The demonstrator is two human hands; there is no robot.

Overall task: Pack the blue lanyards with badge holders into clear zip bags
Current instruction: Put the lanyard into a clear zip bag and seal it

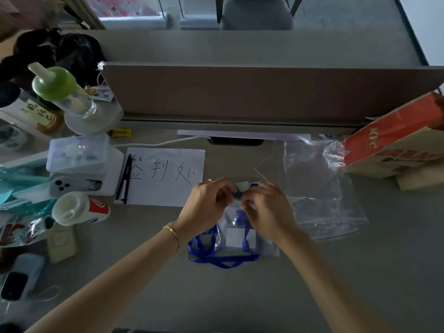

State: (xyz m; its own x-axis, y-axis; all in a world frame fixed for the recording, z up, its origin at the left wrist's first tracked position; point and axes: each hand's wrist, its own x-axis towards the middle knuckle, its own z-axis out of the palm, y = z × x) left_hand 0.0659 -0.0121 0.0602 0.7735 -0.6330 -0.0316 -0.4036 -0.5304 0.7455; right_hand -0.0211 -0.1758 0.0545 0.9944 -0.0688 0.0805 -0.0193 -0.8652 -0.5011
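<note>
Lanyard (223, 260): flat woven blue cloth, matt. Zip bags (319, 188) toward the desk's right edge: thin clear plastic, glossy and creased. Sheet (165, 188): matt white paper, inked. Desk (216, 296): smooth matt grey. Bracelet (173, 233): shiny yellow metal. Box (394, 145): printed cardboard.

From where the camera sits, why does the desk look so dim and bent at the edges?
Head view: light enters from the window behind the partition, leaving the desk shaded. The wide lens bows lines near the borders. The spare zip bags catch faint glare. Both hands, left hand and right hand, look slightly soft.
</note>
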